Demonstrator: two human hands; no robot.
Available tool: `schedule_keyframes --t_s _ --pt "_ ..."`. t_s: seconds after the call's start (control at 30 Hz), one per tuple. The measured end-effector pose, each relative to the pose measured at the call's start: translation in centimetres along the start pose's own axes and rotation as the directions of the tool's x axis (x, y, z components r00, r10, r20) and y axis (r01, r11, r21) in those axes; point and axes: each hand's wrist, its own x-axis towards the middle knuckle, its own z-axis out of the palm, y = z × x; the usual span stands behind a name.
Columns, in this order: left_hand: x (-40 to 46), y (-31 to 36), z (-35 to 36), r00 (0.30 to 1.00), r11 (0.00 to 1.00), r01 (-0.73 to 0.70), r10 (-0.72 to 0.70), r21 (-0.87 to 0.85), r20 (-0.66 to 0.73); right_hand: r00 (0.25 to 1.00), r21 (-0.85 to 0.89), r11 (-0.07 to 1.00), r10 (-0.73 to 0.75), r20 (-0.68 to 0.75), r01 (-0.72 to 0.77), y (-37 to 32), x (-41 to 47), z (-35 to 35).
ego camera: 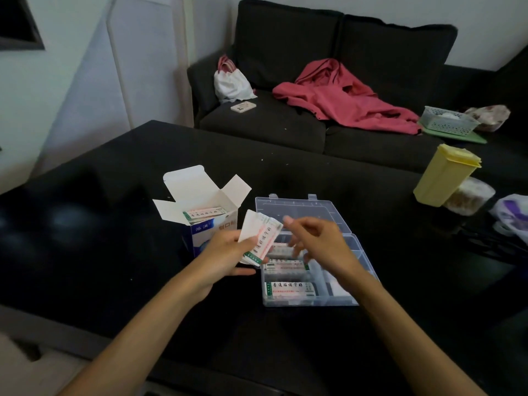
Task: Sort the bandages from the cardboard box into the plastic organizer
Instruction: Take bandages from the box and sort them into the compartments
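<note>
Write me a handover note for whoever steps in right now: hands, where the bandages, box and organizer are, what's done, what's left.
Left hand: grips a fanned stack of bandages between box and organizer.
Right hand: hovers over the plastic organizer, fingers loosely curled, apparently holding nothing; blurred, so not certain.
Cardboard box: open, upright, left of the organizer, bandages inside.
Organizer: lid open, on the black table.
Done: three left compartments already hold bandages; the nearest stack shows clearly.
Left: place the held stack, then empty the box.

A single head-worn camera looks forward and down, close over the black table (114, 224).
</note>
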Motion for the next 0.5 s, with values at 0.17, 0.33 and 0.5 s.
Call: schedule_keyframes --t_s 0.17,0.33,0.5 --pt "0.0 -0.4 1.0 0.999 0.999 -0.045 0.045 -0.01 0.004 0.969 0.245 0.943 0.186 0.164 -0.223 -0.4 -0.8 0.7" --pt "0.2 -0.3 1.0 1.0 0.999 -0.025 0.024 -0.046 -0.009 0.966 0.249 0.937 0.218 0.136 -0.246 0.1 -0.4 0.2" --pt "0.3 -0.3 0.9 0.997 0.996 -0.069 0.067 -0.059 -0.04 0.958 0.293 0.921 0.203 0.201 -0.257 0.0 -0.4 -0.7"
